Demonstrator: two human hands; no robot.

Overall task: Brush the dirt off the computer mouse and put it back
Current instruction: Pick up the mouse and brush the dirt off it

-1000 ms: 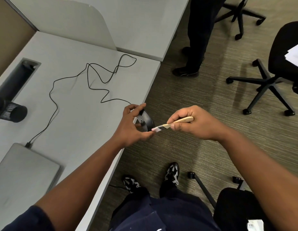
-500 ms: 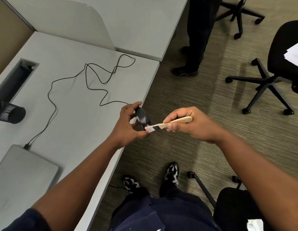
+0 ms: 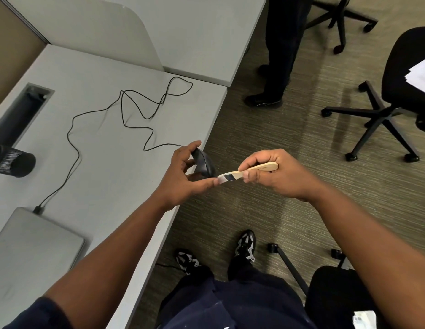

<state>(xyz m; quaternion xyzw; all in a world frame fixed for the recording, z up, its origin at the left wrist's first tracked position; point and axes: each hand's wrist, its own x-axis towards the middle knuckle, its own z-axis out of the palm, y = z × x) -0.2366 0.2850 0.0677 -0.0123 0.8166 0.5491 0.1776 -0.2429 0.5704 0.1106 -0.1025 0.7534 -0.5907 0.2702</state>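
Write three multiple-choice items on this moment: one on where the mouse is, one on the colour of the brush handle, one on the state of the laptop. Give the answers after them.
1. Where is the computer mouse?
A. Flat on the desk beside the laptop
B. Held in the left hand at the desk's edge
C. On the seat of a chair

2. What colour is the handle of the brush?
A. Pale wood
B. Red
C. Blue

3. In what state is the laptop?
A. Open, screen lit
B. Lid shut, a cable plugged in
C. Open, screen dark

Answers: 1 B, the left hand grips the mouse above the edge of the desk. 2 A, the handle sticking out of the right hand is light tan wood. 3 B, the grey lid lies flat and the cable enters its far edge.
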